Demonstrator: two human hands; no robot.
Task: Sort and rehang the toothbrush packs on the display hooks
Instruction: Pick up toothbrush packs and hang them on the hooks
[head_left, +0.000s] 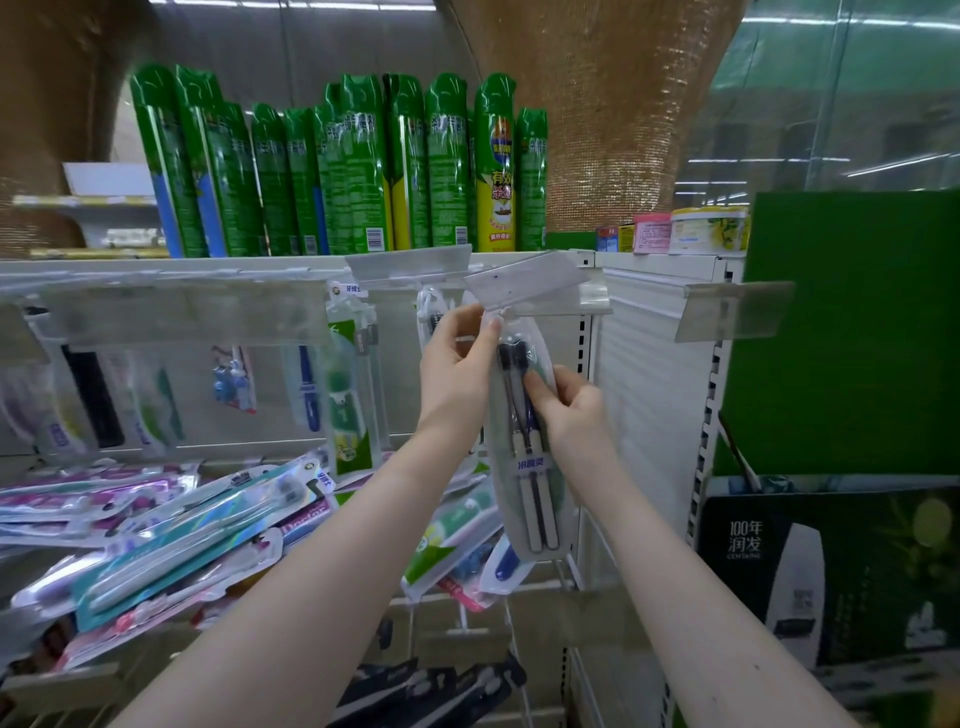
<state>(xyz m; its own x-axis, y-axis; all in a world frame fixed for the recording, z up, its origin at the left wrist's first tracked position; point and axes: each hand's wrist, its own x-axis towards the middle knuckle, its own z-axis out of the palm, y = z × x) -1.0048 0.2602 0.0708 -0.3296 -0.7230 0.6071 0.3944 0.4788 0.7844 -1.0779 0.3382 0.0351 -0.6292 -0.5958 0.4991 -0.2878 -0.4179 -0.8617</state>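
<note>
Head view: my left hand pinches the top of the twin toothbrush pack, just under the clear label holder; my right hand grips its middle with curled fingers. Light, floppy, slick plastic, I judge: best held near the hang hole.
</note>
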